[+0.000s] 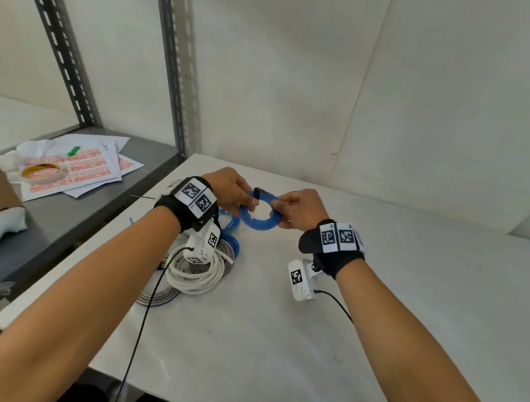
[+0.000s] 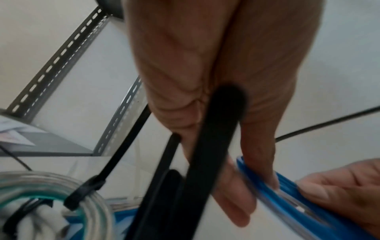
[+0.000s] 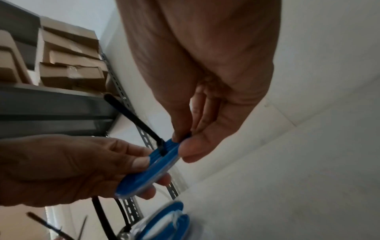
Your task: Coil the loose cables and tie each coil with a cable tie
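A small blue cable coil (image 1: 260,214) (image 3: 156,164) (image 2: 287,194) is held above the white table between both hands. My left hand (image 1: 231,192) (image 3: 82,164) grips the coil's left side with thumb on top and fingers beneath. My right hand (image 1: 297,208) (image 3: 191,141) pinches the coil's right side together with one end of a black cable tie (image 3: 141,125). The tie wraps across the coil and its tail sticks up and away. In the head view the tie (image 1: 259,192) shows as a dark bit at the coil's top.
A pile of tied coils lies on the table under my left wrist: white cable (image 1: 199,274), clear grey cable (image 1: 156,297) (image 2: 61,191), blue coils (image 1: 231,242). A grey shelf (image 1: 78,206) at left carries papers, a tape roll (image 1: 40,172) and cardboard boxes (image 3: 69,65).
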Available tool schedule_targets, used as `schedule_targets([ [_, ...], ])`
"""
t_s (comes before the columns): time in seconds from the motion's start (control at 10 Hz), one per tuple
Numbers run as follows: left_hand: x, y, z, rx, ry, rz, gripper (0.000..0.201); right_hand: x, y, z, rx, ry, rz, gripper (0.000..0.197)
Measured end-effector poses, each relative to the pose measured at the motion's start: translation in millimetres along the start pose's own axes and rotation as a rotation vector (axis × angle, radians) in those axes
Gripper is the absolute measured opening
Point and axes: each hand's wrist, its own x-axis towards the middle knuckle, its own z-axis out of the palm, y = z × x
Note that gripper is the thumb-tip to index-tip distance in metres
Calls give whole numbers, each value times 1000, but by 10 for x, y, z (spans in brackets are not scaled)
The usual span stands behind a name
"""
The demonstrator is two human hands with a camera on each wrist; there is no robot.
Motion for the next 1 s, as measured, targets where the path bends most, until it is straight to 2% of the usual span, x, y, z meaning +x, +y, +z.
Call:
schedule_targets([
  [0.1,155,-44,55,125,131,-10,35,61,93,119,-12,118,133,15],
  [0.2,233,-25,122,270,189,-3,38,81,170,181,-91,92,193,20],
  [0.3,314,-19,272,512,192,14,38,69,239,250,-232,89,194,23],
  [0.5,302,-46,338,457,348,128,37,116,298,336,-530,25,207,26],
  [0.6,263,-48,333,427,397,160,28,110,300,320,-609,18,197,34],
  [0.7,130,72,422,415,456,237,23,-36,334,148,-759,24,173,42],
  [0.8,16,228,536,457,536,300,26,-190,389,-29,-847,-11,165,45],
  [0.9,-36,372,882,586,458,330,37,-421,529,-349,-872,-31,216,46],
  [1.0,37,344,1254,663,119,284,50,-606,576,-570,-862,1,263,45],
])
